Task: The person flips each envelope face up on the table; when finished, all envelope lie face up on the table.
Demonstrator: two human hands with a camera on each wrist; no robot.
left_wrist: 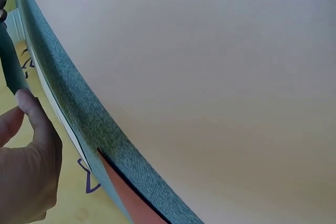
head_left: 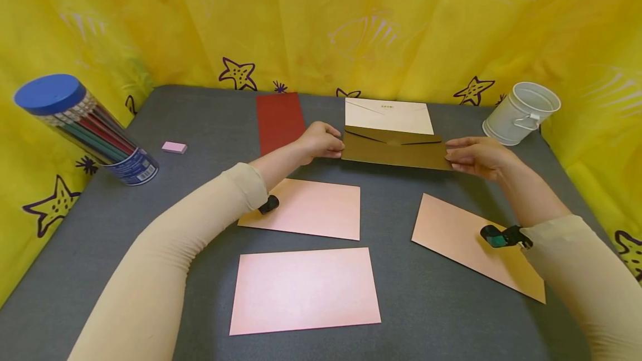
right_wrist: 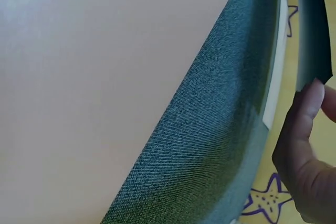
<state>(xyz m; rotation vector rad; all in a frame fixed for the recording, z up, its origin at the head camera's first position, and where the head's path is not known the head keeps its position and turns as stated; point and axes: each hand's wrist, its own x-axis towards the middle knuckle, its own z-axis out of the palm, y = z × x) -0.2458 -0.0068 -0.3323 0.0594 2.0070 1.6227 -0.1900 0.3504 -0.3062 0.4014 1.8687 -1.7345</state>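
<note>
Between my two hands a brown-gold envelope (head_left: 393,152) is held up by its short ends, its pointed flap side toward me. My left hand (head_left: 321,142) pinches the left end; my right hand (head_left: 476,157) pinches the right end. Both wrist views show the thumbs pressed on the envelope's dark edge, at the left hand (left_wrist: 29,156) and the right hand (right_wrist: 312,150). Just behind it a white envelope (head_left: 388,113) lies on the table, partly covered from sight. A red envelope (head_left: 281,121) lies left of it, its near end hidden by my left arm.
Pale pink envelopes or cards lie nearer: one at mid-left (head_left: 321,208), one in front (head_left: 305,291), one angled at right (head_left: 461,238). A blue-lidded pencil tub (head_left: 120,144) and pink eraser (head_left: 174,147) stand left. A white metal bucket (head_left: 519,116) stands back right, before a yellow curtain (head_left: 311,15).
</note>
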